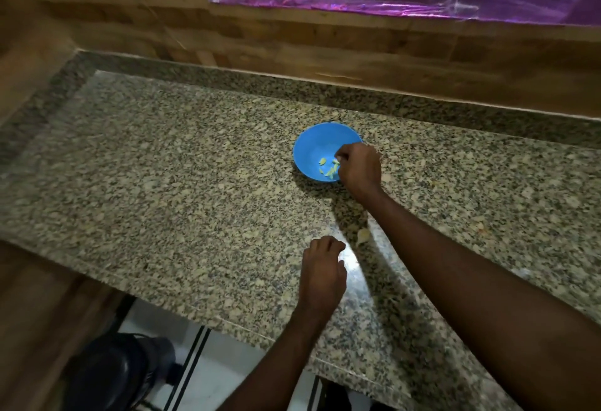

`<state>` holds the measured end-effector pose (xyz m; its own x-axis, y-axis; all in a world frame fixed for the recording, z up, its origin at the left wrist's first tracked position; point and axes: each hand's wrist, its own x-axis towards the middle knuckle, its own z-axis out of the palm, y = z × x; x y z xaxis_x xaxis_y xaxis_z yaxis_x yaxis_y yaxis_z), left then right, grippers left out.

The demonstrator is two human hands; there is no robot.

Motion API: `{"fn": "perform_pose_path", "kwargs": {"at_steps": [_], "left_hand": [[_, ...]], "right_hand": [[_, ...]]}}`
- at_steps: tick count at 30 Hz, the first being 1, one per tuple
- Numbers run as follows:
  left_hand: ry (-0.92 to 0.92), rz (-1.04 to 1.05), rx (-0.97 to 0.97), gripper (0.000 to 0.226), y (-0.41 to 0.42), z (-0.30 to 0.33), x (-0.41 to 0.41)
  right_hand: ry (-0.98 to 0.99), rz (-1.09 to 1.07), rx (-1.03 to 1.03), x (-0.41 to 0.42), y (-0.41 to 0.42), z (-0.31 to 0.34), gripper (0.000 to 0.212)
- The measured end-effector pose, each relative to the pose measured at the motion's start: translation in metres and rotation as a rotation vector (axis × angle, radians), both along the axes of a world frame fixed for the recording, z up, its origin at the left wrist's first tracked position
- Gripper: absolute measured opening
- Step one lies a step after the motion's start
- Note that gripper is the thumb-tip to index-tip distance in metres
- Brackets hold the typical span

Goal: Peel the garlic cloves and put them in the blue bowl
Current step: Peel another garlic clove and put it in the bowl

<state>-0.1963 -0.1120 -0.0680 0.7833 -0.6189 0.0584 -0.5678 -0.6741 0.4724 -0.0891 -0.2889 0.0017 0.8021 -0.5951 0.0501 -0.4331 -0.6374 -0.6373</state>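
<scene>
Inside round blue bowl, pale peeled cloves

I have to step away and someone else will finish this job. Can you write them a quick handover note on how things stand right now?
Right hand: reaches over the near right rim of the blue bowl, fingers curled down into it; whether it holds a clove cannot be told.
Left hand: rests on the granite counter near the front edge, fingers loosely curled, seemingly holding nothing.
Done: a few pale peeled cloves lie in the bowl.
On the counter: one pale piece between the hands, clove or skin unclear.
Left: check that piece, peel it if needed, add it to the bowl. No other unpeeled cloves are plainly visible.
</scene>
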Motion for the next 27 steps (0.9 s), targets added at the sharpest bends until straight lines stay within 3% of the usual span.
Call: {"fn": "perform_pose_path", "kwargs": {"at_steps": [5, 11, 16, 19, 21, 27], "left_hand": [[0.050, 0.056, -0.082, 0.025, -0.002, -0.005, 0.006], [0.234, 0.120, -0.213, 0.035, -0.032, 0.004, 0.010], [0.328, 0.146, -0.187, 0.026, -0.057, 0.012, 0.012], [0.507, 0.215, -0.241, 0.020, -0.064, 0.015, -0.001], [0.625, 0.269, -0.297, 0.021, -0.068, 0.018, -0.011], [0.880, 0.180, -0.447, 0.023, -0.070, 0.033, -0.029]], "right_hand": [[-0.116, -0.046, 0.066, -0.040, -0.008, -0.002, 0.016], [0.029, -0.156, 0.229, -0.138, -0.014, -0.028, 0.013], [0.138, -0.265, 0.593, -0.176, -0.003, -0.046, 0.020], [0.087, -0.348, 0.823, -0.181, -0.004, -0.051, 0.018], [0.061, -0.404, 0.883, -0.187, -0.006, -0.049, 0.017], [-0.045, -0.476, 1.017, -0.205, -0.007, -0.035, 0.005]]}}
